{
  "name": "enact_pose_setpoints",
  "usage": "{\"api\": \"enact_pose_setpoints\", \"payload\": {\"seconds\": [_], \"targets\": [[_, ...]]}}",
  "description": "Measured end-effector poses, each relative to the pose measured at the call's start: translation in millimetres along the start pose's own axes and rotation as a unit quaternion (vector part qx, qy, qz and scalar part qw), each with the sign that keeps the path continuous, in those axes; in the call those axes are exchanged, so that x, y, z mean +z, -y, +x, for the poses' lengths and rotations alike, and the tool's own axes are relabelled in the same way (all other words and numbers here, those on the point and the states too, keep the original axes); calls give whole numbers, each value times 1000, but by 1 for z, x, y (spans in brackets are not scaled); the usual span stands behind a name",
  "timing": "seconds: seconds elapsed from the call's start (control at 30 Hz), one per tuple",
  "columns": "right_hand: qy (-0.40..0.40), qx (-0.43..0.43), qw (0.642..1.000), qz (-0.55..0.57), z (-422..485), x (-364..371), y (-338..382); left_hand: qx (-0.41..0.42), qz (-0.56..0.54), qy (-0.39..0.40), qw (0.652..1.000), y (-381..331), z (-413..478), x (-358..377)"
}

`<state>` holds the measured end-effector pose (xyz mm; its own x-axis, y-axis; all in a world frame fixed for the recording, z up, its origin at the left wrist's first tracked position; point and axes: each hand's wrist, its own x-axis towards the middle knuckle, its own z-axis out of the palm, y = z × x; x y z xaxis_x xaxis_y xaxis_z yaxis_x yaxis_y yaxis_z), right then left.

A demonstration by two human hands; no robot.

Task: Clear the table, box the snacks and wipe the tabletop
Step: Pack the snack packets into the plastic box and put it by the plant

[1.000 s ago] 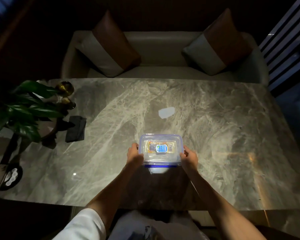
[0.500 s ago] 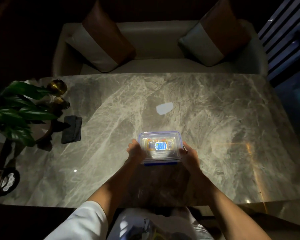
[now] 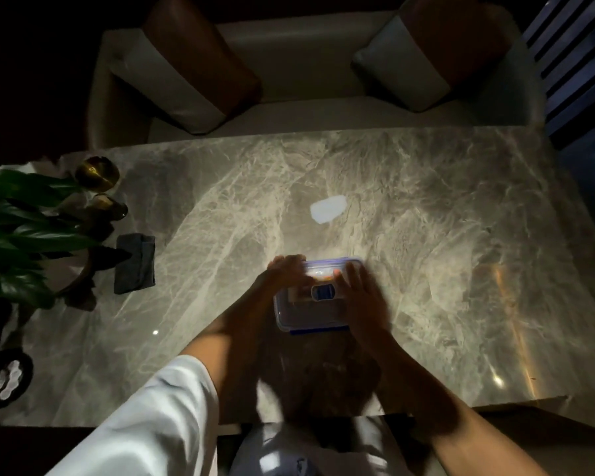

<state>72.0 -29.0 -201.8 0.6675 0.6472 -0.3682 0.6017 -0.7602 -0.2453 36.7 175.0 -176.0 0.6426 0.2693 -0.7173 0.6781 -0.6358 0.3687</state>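
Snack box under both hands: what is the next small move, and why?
Probably press the far edge of the lid down to seat it. The left hand and right hand both lie on top of the snack box, which rests on the marble table with a snack packet inside. Whether the clips are latched is too blurred to tell. The dark cloth waits for wiping.

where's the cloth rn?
Head view: the dark folded cloth lies on the table at its left end, beside the plant, well left of the box.
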Motion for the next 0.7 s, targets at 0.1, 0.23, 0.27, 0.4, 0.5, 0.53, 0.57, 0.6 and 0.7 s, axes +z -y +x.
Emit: {"api": "enact_pose_setpoints", "payload": {"seconds": [0.1, 0.23, 0.27, 0.4, 0.5, 0.53, 0.57, 0.6, 0.7], "targets": [[-13, -1, 1000, -3, 2, 0, -1, -20, -36, 44, 998, -4, 19, -8], [-14, 1, 1000, -8, 4, 0, -3, -6, -28, -1, 1000, -6, 29, 2], [-17, 2, 1000, -8, 5, -1, -4, 2, -20, -43, 999, -7, 26, 4], [-13, -9, 1000, -19, 1, 1, -5, 58, -70, -142, 986, -9, 15, 18], [-8, -2, 1000, 0, 0, -1, -2, 72, -78, -178, 978, -4, 15, 24], [-5, 0, 1000, 6, 0, -1, -2, 78, -70, -191, 976, -4, 15, 26], [-2, -1, 1000, 6, 0, 0, -1, 82, -71, -200, 974, -6, 14, 27], [-1, -6, 1000, -1, 0, 1, 0, 86, -71, -208, 972, -6, 13, 28], [10, -19, 999, -35, 1, 2, -4, 94, -15, -238, 967, -9, 2, 35]]}}
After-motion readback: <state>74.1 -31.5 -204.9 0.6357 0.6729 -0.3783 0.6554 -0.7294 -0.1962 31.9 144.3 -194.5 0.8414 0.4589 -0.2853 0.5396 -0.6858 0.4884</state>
